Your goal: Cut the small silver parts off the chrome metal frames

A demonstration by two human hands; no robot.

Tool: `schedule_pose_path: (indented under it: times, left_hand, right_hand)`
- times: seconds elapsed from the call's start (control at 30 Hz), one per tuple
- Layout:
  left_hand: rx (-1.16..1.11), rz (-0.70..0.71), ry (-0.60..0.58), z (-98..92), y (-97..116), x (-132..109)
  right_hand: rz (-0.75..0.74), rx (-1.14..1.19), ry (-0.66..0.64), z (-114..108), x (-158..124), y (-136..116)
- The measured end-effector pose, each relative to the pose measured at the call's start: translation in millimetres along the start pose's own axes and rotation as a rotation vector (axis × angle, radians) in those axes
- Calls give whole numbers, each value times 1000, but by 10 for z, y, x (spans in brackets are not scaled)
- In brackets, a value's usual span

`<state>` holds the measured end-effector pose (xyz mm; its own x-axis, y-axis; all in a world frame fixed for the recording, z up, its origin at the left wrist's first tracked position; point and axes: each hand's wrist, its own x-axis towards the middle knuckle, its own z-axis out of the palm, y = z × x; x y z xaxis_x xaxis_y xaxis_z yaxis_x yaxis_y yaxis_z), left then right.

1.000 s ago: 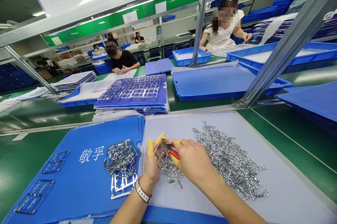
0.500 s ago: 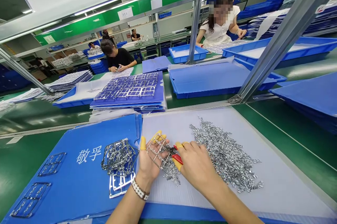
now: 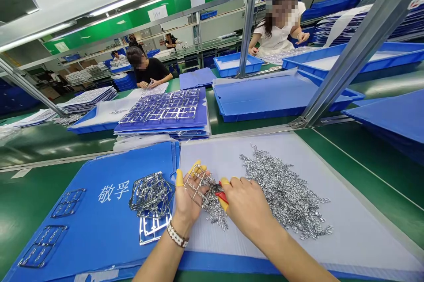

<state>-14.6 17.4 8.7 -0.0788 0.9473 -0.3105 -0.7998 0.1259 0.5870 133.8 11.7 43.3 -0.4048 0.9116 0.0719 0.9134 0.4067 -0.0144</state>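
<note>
Left hand (image 3: 188, 202) pinches a metal frame (image 3: 197, 187) between its fingers, yellow finger cots (image 3: 179, 178) on them; frame held up off the white sheet (image 3: 351, 238), just right of the left hand, over the near-left end of the clip pile. Frame is a flat lattice, tilted; long axis seems to run far-left to near-right, hard to tell behind the fingers. Right hand (image 3: 247, 209) is closed around red-handled cutters (image 3: 222, 197), tips at the frame's right edge, touching or just beside it, can't tell which. Hands close together, working the frame. Loose metal clips (image 3: 285, 193) lie heaped on the sheet, right of the hands. Left of them, on a blue folder (image 3: 89, 233), sits a tangle of frames (image 3: 151, 194). Further off, stacked frames (image 3: 162, 112), blue trays (image 3: 238, 64), two co-workers (image 3: 149, 72) (image 3: 278, 25) at their benches.
</note>
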Motion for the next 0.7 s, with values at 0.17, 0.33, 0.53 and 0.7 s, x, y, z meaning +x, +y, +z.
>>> schedule_pose_path:
  times: [0.17, 0.33, 0.53, 0.7]
  left_hand:
    - [-29, 13, 5, 4, 2, 7]
    - [-6, 37, 19, 11, -20, -6]
    - [39, 51, 76, 6, -20, 6]
    - [191, 192, 10, -22, -66, -46]
  right_hand:
    - [-21, 46, -14, -20, -64, -81]
    - [-37, 101, -32, 7, -67, -169]
    - [-47, 74, -52, 24, -73, -196]
    - [53, 467, -86, 77, -37, 6]
